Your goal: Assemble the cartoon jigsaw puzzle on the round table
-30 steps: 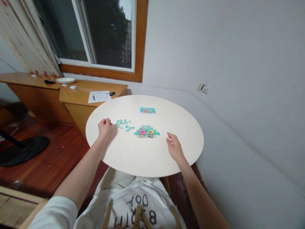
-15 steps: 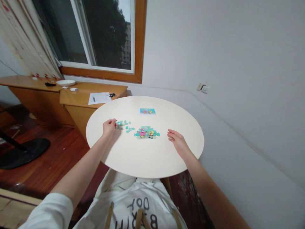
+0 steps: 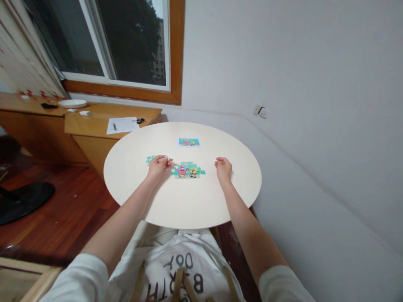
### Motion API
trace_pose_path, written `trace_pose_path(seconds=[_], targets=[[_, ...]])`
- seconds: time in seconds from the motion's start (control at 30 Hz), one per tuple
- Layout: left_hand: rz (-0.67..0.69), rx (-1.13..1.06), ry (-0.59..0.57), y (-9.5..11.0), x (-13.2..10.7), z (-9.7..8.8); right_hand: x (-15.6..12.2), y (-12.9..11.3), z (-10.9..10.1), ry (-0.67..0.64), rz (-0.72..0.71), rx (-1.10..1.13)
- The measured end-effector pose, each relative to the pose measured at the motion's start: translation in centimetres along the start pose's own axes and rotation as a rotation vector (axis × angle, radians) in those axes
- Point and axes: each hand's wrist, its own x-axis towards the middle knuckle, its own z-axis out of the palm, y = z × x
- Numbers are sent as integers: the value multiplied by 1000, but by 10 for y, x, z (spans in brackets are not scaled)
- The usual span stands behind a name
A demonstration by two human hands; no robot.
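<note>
A partly assembled jigsaw puzzle (image 3: 188,171) with pink and yellow cartoon figures lies flat near the middle of the round white table (image 3: 189,205). At its left edge is my left hand (image 3: 158,166), fingers bent into a pinch; what is between the fingertips is too small to make out. Loose teal puzzle pieces (image 3: 149,160) show just behind that hand, which hides most of them. Right of the puzzle and apart from it, my right hand (image 3: 223,168) hovers with curled fingers and nothing visible in them.
A small reference picture (image 3: 189,142) lies behind the puzzle. Beyond the table's left rim stands a wooden cabinet (image 3: 94,138) bearing a paper sheet (image 3: 121,125), keys (image 3: 140,121) and a white plate (image 3: 72,103). A wall (image 3: 283,63) rises on the right.
My left hand has moved right, from the far side of the loose pieces to the puzzle's left edge. My right hand's fingers have curled in. The view has shifted slightly.
</note>
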Motion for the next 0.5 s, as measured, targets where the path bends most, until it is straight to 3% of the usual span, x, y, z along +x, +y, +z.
trace_pose_path(seconds=[0.23,0.5], targets=[[36,-92,-44,10,-6,-10,-14,-14,9,-15,16,16],[39,-99,-110,14,-13,-11,-8,-10,1,28,109,62]])
